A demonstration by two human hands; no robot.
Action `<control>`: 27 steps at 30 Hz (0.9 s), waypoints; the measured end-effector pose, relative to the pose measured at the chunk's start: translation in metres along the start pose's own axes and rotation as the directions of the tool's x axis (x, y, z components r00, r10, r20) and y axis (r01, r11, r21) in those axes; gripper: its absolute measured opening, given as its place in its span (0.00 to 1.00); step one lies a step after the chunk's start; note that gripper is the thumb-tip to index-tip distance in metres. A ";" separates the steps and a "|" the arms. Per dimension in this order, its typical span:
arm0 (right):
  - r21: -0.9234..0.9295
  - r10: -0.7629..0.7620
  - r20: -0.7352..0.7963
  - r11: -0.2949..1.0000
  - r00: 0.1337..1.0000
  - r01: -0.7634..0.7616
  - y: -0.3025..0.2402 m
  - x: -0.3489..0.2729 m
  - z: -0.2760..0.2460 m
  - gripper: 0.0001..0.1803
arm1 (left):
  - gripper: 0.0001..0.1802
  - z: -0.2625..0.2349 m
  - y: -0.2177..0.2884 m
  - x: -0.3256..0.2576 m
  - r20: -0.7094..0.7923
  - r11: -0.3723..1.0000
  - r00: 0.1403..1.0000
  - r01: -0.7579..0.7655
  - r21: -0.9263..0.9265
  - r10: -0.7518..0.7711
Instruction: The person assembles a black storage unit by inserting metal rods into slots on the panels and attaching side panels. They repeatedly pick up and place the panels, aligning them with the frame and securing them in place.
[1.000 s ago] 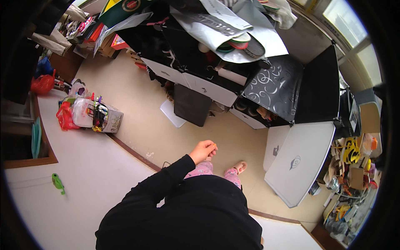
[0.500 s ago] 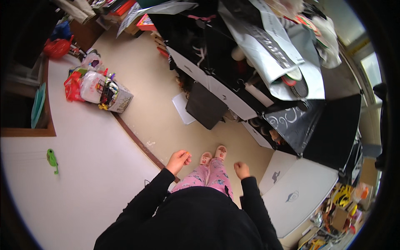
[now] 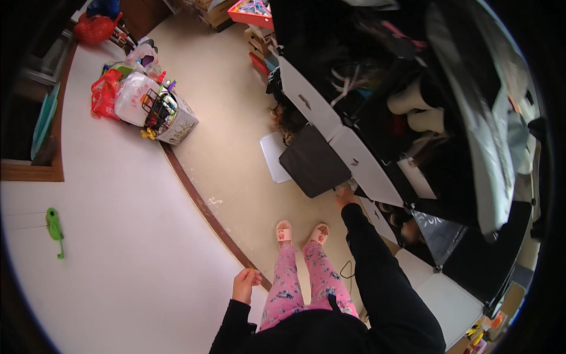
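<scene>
Right hand (image 3: 345,198) stretched forward at the end of a black sleeve, fingertips at the lower front edge of the white cabinet (image 3: 365,168), just beside the near corner of the open black door panel (image 3: 312,167). Only the back of that hand showing (fingers hidden against the cabinet edge), so impossible to tell whether curled around anything or merely touching. Flat white sheet (image 3: 275,157) on the floor just left of that hand, partly under the black panel.

Left hand (image 3: 244,284) hanging low beside the hip, fingers loosely curled inward, nothing in it, touching nothing. Directly beneath it, the dark curved strip (image 3: 200,203) dividing the beige floor from the white floor area. Just right of it, pink patterned trousers and pink slippers (image 3: 302,232).

Far ahead and to the left of the left hand, a heap of bags (image 3: 127,94) with a wire basket and a small cardboard box (image 3: 180,125). Well off to the left, a small green toy (image 3: 54,224) lying alone on the white surface.
</scene>
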State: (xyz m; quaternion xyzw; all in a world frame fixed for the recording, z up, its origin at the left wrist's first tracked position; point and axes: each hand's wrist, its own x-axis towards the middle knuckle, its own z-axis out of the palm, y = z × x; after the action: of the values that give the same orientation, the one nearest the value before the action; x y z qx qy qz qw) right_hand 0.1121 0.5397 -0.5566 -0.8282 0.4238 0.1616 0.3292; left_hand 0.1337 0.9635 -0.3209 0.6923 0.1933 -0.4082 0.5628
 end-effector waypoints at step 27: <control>-0.211 -0.076 -0.250 0.977 0.965 0.022 -0.039 0.233 0.072 0.35 | 0.11 -0.030 -0.125 0.148 -0.083 0.944 0.975 0.176 -0.281 -0.207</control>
State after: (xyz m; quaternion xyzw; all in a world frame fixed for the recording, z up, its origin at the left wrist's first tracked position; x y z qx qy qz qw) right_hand 0.2815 0.4669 -0.7210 -0.8820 0.4232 0.0879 0.1877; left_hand 0.1406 1.0000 -0.5133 0.6082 0.3448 -0.3915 0.5983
